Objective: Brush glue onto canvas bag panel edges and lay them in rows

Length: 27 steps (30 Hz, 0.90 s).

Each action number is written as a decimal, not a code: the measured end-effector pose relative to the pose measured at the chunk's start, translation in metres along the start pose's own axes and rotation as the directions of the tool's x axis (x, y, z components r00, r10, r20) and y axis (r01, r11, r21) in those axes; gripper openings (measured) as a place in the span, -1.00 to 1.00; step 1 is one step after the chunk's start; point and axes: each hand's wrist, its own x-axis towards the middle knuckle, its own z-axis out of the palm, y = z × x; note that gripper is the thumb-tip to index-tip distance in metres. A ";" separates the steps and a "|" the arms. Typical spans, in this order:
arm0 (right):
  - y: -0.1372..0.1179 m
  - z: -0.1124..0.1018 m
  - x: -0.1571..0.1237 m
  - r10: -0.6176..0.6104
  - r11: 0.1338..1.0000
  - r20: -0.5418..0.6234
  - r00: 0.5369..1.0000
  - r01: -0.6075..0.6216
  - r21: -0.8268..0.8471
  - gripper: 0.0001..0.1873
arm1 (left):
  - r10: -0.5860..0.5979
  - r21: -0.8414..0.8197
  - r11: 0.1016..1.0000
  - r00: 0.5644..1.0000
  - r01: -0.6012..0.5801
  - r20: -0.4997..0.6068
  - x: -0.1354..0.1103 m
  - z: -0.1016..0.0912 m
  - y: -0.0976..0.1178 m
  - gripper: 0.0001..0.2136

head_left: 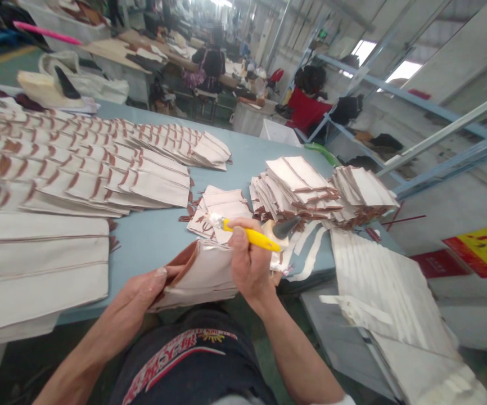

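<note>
A yellow-handled brush (254,236) is gripped in my right hand (249,261), its bristles coated with white stuff and pointing left. My left hand (142,289) grips the brown-edged side of a folded off-white fabric piece (207,270), held tilted at the table's front edge. The lower part of my right hand is close against that piece; whether its fingers also pinch it I cannot tell. Just beyond the brush tip lies a small stack of similar off-white pieces (226,202) with brown strips. A container with a dark, pointed top (285,226) stands partly hidden behind my right hand.
Overlapping rows of off-white pieces (79,163) cover the table's left side, with larger panels (41,264) nearer me. Taller stacks (298,180) stand to the right. White strips (311,253) and a draped pale cloth (387,281) lie at the right edge. Farther back sits a person (212,59).
</note>
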 end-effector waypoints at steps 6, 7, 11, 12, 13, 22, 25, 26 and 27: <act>0.010 0.002 0.026 0.132 0.991 -0.008 0.991 -0.131 0.033 -0.63 | 0.067 0.148 0.987 0.998 -0.064 -0.015 -0.008 -0.004 -0.015 -0.61; 0.013 0.006 0.028 0.149 0.988 -0.011 0.989 -0.149 0.029 -0.61 | 0.098 0.183 0.978 0.995 -0.096 -0.002 -0.008 0.000 -0.009 -0.63; 0.021 0.019 0.031 0.197 0.980 -0.012 0.980 -0.197 -0.005 -0.54 | 0.214 0.258 0.939 0.973 -0.229 0.085 -0.006 0.015 0.019 -0.69; 0.023 0.021 0.031 0.199 0.980 -0.012 0.980 -0.199 -0.010 -0.54 | 0.242 0.273 0.926 0.965 -0.261 0.102 -0.006 0.019 0.025 -0.70; 0.024 0.021 0.032 0.195 0.981 -0.019 0.981 -0.196 -0.010 -0.55 | 0.268 0.290 0.912 0.957 -0.289 0.112 -0.006 0.022 0.030 -0.70; -0.013 -0.044 -0.001 0.232 0.942 -0.125 0.965 -0.191 0.278 -0.66 | 0.439 0.496 0.775 0.898 -0.391 0.022 -0.011 0.029 0.033 -0.69; -0.033 -0.058 -0.028 0.200 0.948 -0.003 0.980 -0.193 0.252 -0.70 | 0.501 0.619 0.664 0.864 -0.419 0.047 -0.016 0.026 0.017 -0.77; -0.038 -0.059 -0.033 0.188 0.951 0.027 0.982 -0.189 0.244 -0.70 | 0.518 0.640 0.636 0.853 -0.431 0.061 -0.018 0.025 0.013 -0.79; -0.041 -0.059 -0.035 0.173 0.956 0.044 0.984 -0.178 0.234 -0.71 | 0.546 0.655 0.607 0.835 -0.450 0.068 -0.019 0.025 0.010 -0.81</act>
